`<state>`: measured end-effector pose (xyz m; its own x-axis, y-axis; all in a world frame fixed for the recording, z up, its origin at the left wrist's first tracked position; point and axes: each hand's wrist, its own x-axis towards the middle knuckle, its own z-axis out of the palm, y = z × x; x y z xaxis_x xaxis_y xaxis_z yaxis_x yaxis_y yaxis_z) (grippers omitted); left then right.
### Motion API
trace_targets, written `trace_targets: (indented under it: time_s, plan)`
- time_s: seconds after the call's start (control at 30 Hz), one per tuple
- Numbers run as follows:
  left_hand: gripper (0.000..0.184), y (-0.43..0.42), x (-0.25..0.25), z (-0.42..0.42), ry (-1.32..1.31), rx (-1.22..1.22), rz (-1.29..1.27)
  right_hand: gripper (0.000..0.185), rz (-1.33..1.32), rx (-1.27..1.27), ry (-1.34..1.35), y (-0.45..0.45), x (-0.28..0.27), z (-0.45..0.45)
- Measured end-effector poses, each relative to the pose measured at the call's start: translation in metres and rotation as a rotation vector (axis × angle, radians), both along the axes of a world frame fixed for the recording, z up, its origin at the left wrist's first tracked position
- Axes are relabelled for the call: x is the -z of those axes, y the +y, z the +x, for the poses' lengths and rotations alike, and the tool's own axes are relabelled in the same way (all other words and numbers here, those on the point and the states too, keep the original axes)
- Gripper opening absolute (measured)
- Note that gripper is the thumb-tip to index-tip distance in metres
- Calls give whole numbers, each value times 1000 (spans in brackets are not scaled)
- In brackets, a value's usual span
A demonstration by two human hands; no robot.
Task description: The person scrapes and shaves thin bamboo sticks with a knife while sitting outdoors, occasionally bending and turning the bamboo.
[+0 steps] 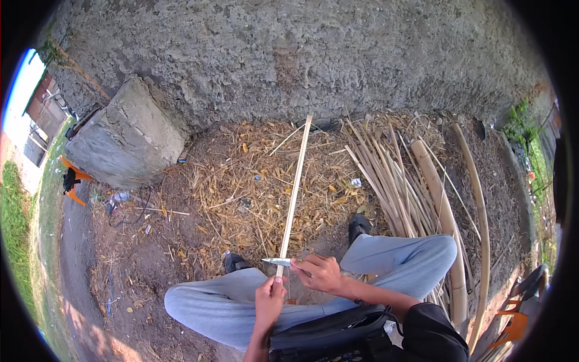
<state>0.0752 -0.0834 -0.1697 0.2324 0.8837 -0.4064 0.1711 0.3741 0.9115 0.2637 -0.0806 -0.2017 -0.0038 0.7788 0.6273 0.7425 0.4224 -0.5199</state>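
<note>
My left hand is closed around the near end of a long, pale bamboo strip. The strip points away from me, its far end close to the wall. In my right hand is a knife, the fingers wrapped round its handle. Its blade points left and lies across the strip, just beyond my left hand. Whether the edge bites into the strip I cannot tell. Both hands are between my bent knees, and the knife's handle is mostly hidden by my fingers.
To the right lie a bundle of split bamboo strips, a thick bamboo pole and a thinner curved pole. A rough wall rises ahead. At left stands a concrete block. Dry leaves and shavings cover the ground.
</note>
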Motion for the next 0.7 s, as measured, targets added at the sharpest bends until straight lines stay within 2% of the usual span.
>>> trace_targets:
  time_s: [0.23, 0.57, 0.63, 0.7]
  plan:
    - [27, -12, -5, -4, 35, 45, -1, 17, -60, 66, 37, 9, -3, 12]
    - [25, -23, 4, -13, 41, 88, 0, 16, -28, 99, 55, 15, -5, 20]
    - [25, -34, 8, -18, 66, 114, 34, 15, -85, 240, 151, 26, -9, 31]
    - [25, -37, 11, -22, 95, 142, 70, 14, -77, 225, 138, 31, -7, 40]
